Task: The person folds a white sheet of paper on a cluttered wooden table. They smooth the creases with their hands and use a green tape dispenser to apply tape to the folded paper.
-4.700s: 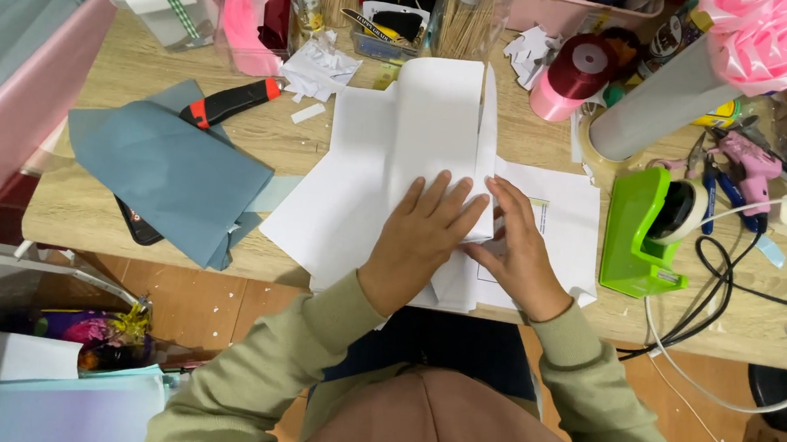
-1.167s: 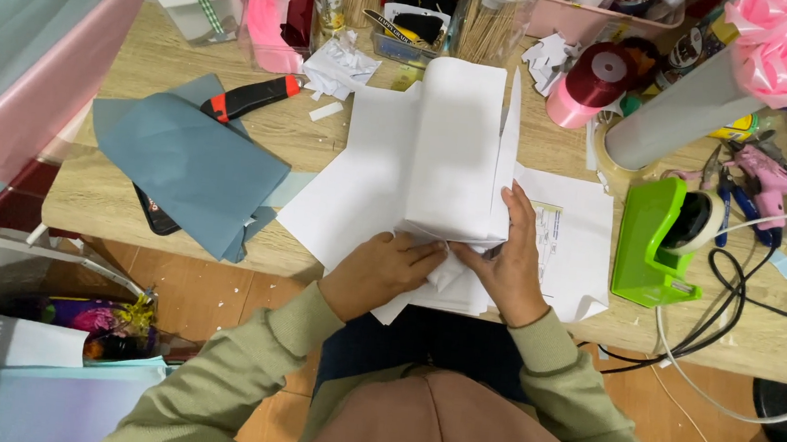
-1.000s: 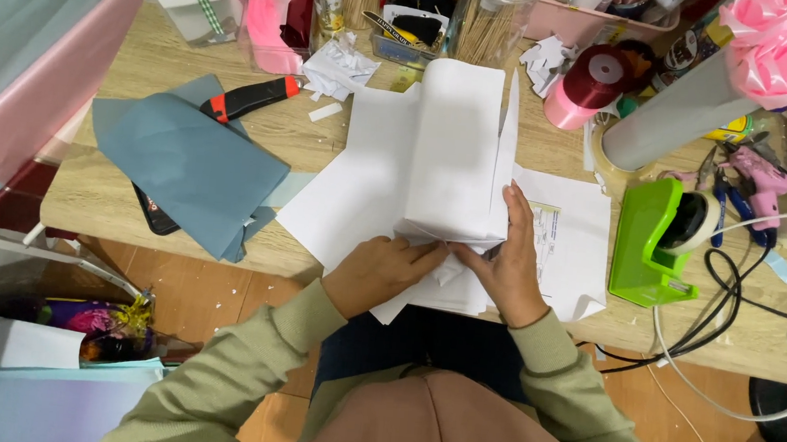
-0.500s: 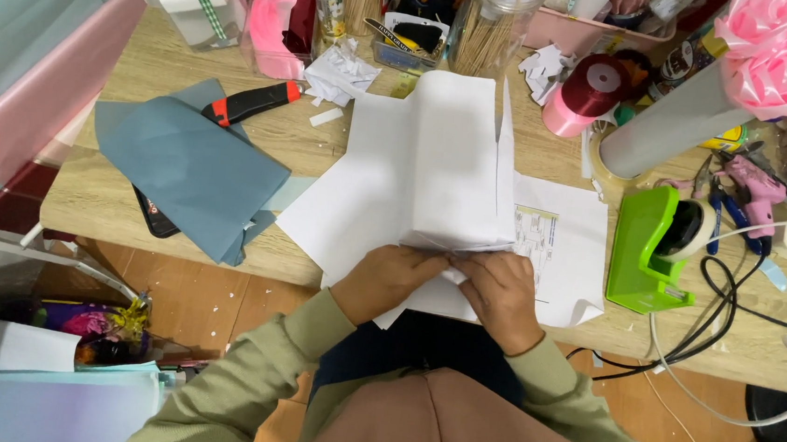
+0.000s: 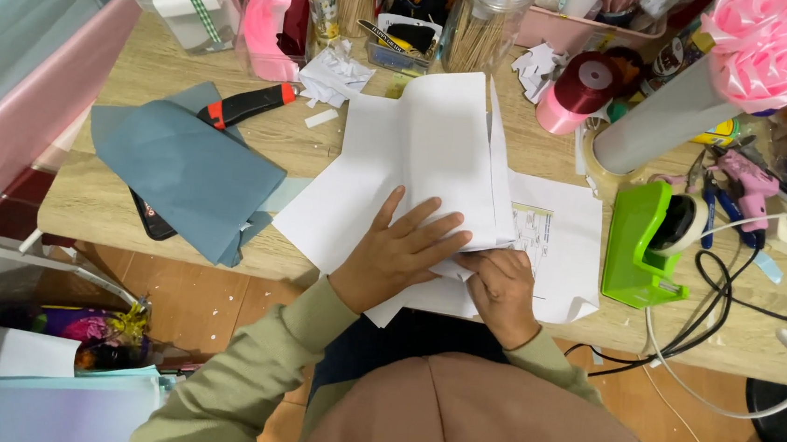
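There, folded white paper [image 5: 436,150] under fingers [image 5: 430,238].

Craft workshop – gift-wrapping bench | wooden table [image 5: 170,82] crowded with pink ribbon spool [image 5: 579,93], green tape dispenser [image 5: 646,243], pink glue gun [image 5: 741,179], utility knife [image 5: 245,104] | paper rolls [image 5: 22,61] at side
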